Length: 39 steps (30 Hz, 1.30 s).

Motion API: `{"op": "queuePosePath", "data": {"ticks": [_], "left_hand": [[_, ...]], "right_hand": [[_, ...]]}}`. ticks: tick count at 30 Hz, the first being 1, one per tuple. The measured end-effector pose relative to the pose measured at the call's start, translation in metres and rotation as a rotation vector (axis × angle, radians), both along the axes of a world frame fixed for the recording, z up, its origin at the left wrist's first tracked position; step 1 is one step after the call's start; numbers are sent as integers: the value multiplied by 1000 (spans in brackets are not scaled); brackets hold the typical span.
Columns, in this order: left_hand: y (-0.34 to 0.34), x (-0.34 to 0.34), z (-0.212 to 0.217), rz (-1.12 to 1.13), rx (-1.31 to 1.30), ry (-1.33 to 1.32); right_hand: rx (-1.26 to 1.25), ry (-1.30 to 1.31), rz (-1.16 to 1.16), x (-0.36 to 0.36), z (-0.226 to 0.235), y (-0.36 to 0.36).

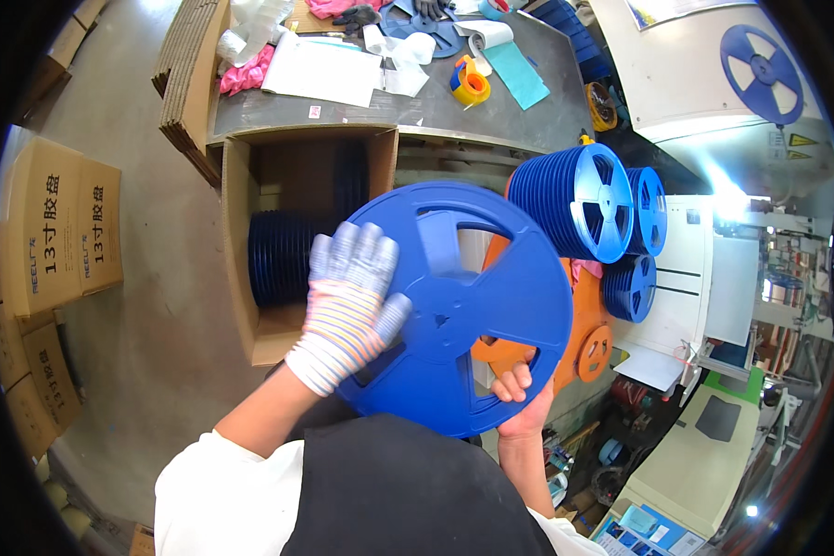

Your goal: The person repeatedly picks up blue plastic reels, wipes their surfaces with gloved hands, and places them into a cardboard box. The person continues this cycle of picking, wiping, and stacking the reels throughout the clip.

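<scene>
A large blue plastic reel [445,320] with wide cutouts is held tilted in front of my chest. My right hand [523,400], bare, grips its lower right rim, the fingers coming through a cutout. My left hand [350,301], in a striped knit glove, lies flat on the reel's left side with its fingers stretched out. Behind the reel, to the left, an open cardboard box [237,222] holds a row of dark blue reels [280,259] standing on edge. The held reel hides part of the box.
Stacked blue reels [570,202] stand at right above an orange surface [587,301]. The grey worktable [417,113] at the back carries papers and a yellow-orange tape roll [471,85]. Flattened cardboard [187,88] leans at its left end. Closed cartons [60,218] stand far left.
</scene>
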<state>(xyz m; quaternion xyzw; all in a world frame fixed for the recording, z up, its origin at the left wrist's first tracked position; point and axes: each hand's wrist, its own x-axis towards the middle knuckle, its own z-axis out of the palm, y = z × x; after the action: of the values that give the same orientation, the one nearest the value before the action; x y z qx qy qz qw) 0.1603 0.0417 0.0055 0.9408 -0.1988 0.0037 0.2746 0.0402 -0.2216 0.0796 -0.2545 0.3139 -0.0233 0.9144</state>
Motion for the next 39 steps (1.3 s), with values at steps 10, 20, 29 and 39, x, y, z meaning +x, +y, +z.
{"op": "queuePosePath", "data": {"ticks": [10,20,29,39], "left_hand": [[-21,-4,45,-135,-57,144],[43,-16,-19,15,-9,250],[68,-39,-36,284,-167,-53],[18,-59,-9,337,-1486,1145]], "right_hand": [[-137,104,-12,-11,12,42],[-91,48,-27,-4,11,42],[-105,-12,-96,21,19,46],[-659,-63,389,31,47,113]]}}
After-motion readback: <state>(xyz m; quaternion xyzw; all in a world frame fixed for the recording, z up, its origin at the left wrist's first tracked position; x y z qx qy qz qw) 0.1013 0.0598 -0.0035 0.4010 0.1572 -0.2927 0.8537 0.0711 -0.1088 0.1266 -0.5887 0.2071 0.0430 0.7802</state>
